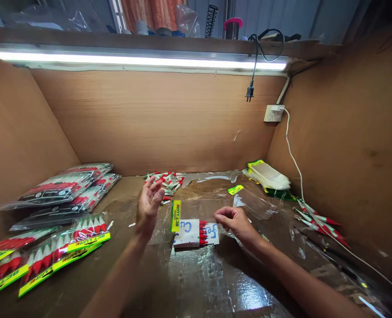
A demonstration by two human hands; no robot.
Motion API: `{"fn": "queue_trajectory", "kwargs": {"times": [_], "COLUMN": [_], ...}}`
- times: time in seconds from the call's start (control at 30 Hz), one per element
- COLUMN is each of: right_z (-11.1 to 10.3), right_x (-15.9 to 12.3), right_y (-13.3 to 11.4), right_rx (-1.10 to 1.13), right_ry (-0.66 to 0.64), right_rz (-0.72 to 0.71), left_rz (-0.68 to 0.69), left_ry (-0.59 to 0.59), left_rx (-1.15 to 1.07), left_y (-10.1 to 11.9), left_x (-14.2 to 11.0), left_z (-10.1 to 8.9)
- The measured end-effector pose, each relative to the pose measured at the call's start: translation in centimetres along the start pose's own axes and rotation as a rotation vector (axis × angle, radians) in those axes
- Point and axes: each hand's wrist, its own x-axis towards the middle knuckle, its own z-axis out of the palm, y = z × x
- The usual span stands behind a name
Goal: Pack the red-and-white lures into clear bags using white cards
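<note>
In the middle of the worktop lies a white card holder (186,233) with blue handwriting, and a row of red-and-white fishing lures (203,232) shows in its gap. A clear plastic bag with a yellow "BCT LURE" header (175,216) lies against its far left edge. My left hand (148,205) is raised to the left of the header, fingers apart, holding nothing. To the right of the holder, my right hand (234,221) has thumb and forefinger pinched together. What sits between those fingertips, if anything, is too small to make out.
Loose lures (169,182) lie behind my left hand. Filled packs (66,185) are stacked at left, with header-labelled packs (58,251) in front. Empty bags (269,176) sit at back right. More lures (322,223) and a white cable (293,154) are at right.
</note>
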Motion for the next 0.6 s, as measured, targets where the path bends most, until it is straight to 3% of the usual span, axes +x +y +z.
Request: {"fn": "queue_trajectory", "kwargs": {"times": [0.03,0.13,0.2,0.27,0.47,0.6], "right_z": [0.2,0.8,1.1,1.3,1.3,0.8], "right_x": [-0.1,-0.6,-0.9,-1.1,-1.2,-1.0], "right_y": [0.0,0.0,0.0,-0.1,0.0,0.4], "right_rx": [-0.026,-0.078,-0.099,-0.106,-0.141,-0.164], "right_ry": [-0.022,-0.117,-0.164,-0.178,-0.115,-0.017], "right_rz": [-0.008,-0.03,-0.053,-0.066,-0.039,-0.052], "left_rz": [0.072,0.123,0.111,0.052,-0.155,-0.16], "left_ry": [-0.068,-0.466,-0.679,-0.79,-0.779,-0.729], "left_rx": [0.122,0.431,0.513,0.505,0.429,0.466], "left_y": [0.5,0.7,-0.2,-1.2,-2.4,-2.5], "left_x": [0.4,-0.1,-1.2,-2.1,-2.2,-1.4], "left_z": [-0.5,-0.3,0.9,2.0,1.8,0.2]}}
